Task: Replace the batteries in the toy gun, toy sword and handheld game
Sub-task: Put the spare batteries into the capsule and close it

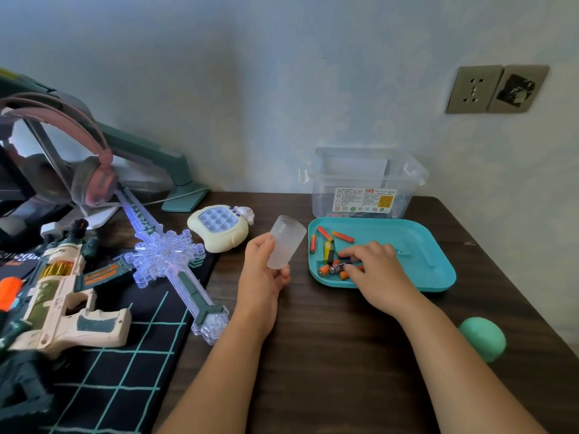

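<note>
- Head view: we see the left hand (263, 270) curled round a frosted plastic cup (286, 241), holding it tilted above the wooden table (329, 339) with its mouth turned toward the teal tray (432, 255).
- We find the right hand (372, 267) inside the tray, fingers bent down onto a loose pile of batteries (332, 269). We cannot tell whether it grips one.
- More orange batteries lie scattered at the tray's far left corner.
- We see the toy sword (169, 255) lying left of the cup, glowing, with its hilt toward us and its blade running back toward the pink headphones (91, 173).
- The toy gun (62, 305) lies at far left on a black grid mat (125, 371), just beside the sword.
- The handheld game (219, 228) sits face up between the sword and the cup.
- Behind the tray stands a clear plastic box (363, 189); a green ball (484, 338) rests by the right forearm.
</note>
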Demonstrator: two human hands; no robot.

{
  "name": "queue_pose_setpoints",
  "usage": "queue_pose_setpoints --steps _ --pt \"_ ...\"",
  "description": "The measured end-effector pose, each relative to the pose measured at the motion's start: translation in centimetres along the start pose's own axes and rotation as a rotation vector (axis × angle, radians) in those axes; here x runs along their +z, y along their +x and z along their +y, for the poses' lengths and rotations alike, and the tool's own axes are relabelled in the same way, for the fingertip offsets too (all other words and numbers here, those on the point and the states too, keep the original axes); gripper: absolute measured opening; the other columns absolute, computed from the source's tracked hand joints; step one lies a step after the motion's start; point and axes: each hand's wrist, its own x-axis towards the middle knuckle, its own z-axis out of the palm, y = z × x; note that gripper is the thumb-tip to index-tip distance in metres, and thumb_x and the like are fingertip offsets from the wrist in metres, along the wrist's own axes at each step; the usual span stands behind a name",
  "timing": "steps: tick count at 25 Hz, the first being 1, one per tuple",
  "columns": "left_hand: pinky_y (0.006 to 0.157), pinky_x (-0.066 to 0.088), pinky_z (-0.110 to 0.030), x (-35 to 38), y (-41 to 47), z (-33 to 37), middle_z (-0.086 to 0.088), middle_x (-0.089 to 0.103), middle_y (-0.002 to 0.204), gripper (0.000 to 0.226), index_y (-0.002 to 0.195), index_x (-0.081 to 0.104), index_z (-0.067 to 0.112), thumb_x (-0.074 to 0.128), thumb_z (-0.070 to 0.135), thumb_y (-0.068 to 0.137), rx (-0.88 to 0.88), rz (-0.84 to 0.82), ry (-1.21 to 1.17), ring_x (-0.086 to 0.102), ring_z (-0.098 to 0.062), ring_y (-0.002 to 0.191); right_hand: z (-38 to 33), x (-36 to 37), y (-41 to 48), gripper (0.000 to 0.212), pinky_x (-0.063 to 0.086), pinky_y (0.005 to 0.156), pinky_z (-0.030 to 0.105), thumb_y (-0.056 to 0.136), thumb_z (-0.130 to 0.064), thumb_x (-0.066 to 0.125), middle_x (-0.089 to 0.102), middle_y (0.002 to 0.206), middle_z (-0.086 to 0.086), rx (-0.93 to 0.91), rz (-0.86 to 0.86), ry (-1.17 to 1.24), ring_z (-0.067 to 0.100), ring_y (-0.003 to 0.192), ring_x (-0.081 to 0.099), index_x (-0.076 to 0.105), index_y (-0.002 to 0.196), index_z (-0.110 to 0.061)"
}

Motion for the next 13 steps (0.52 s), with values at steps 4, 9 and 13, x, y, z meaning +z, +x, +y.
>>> queue_pose_setpoints --steps 4,9,13 --pt "0.057 0.048 -0.024 -0.1 0.0 0.3 -0.003 0.059 0.098 0.018 0.113 0.058 0.021 0.05 0.028 0.098 -0.013 0.015 -0.091 0.053 -0.013 0.06 0.0 -0.1 0.0 0.034 0.034 0.098 0.033 0.094 -0.038 0.046 0.047 0.122 -0.004 -0.004 -0.06 -0.041 0.016 0.115 0.035 0.052 0.128 -0.041" --pt "0.081 0.059 -0.04 0.4 -0.4 0.4 -0.02 0.058 0.118 0.035 0.131 0.042 0.014 0.05 0.023 0.098 -0.168 0.015 -0.232 0.069 -0.033 0.091 -0.7 0.1 -0.1 0.039 0.035 0.095 0.035 0.089 -0.042 0.048 0.048 0.124 -0.006 -0.017 -0.063 -0.066 0.017 0.113 0.035 0.048 0.128 -0.047" --pt "0.07 0.054 -0.031 0.5 -0.2 0.3 -0.015 0.059 0.119 0.019 0.116 0.053 0.016 0.053 0.022 0.097 -0.164 0.065 -0.199 0.066 -0.026 0.087 -1.3 0.2 0.4 0.032 0.036 0.093 0.038 0.088 -0.047 0.051 0.049 0.123 -0.004 0.02 -0.073 -0.094 0.02 0.114 0.037 0.052 0.121 -0.048"
